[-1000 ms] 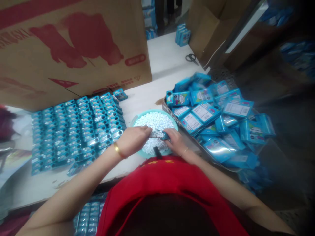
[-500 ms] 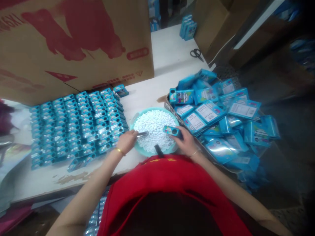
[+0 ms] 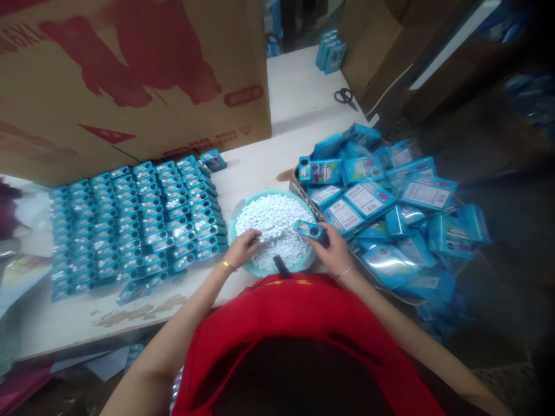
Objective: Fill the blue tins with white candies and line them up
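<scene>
The left hand, its grip indiscernible, had shifted inward over the white pieces in the bowl, nearing 1 blue box gripped to its right by the right hand.

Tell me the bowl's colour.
The bowl is pale turquoise, showing best at its rim in the head view.

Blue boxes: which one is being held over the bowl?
The blue box in the right hand, above the white pellets in the turquoise bowl. No hand touches any other box in view.
</scene>
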Demonstrator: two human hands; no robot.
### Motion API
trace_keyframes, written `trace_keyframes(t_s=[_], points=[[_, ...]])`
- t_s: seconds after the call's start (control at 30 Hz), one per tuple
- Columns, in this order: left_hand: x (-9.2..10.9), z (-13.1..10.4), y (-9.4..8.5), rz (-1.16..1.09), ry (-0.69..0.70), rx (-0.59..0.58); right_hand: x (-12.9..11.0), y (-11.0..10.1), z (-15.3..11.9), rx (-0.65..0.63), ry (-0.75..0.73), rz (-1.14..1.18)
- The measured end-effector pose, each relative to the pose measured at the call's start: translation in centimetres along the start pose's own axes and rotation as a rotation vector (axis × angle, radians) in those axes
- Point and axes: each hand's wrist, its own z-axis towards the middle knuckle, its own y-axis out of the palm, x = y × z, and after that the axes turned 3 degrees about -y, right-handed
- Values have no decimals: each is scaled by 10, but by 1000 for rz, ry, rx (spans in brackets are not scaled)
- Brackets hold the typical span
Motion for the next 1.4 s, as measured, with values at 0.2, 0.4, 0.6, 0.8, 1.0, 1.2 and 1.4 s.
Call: trace_keyframes(t_s=[0.2, 0.4, 0.6, 0.8, 1.0, 1.2, 1.4], points=[[56, -6, -62, 107, 154, -86, -4, 10, 6, -64, -208, -79], [119, 5, -88, 411, 199, -220, -14, 23, 10, -128, -308, -66], [167, 2, -84, 586, 165, -186, -11, 32, 8, -124, -329, -21], [148, -8, -93, 618, 149, -73, -7, 27, 7, -136, -277, -5], [34, -12, -53, 689, -136, -136, -5, 11, 5, -73, -131, 2], [-6, 12, 46, 305, -137, -31, -5, 3, 8, -4, -12, 29], [-10, 10, 33, 124, -95, -7, -4, 4, 6, 21, 33, 56]])
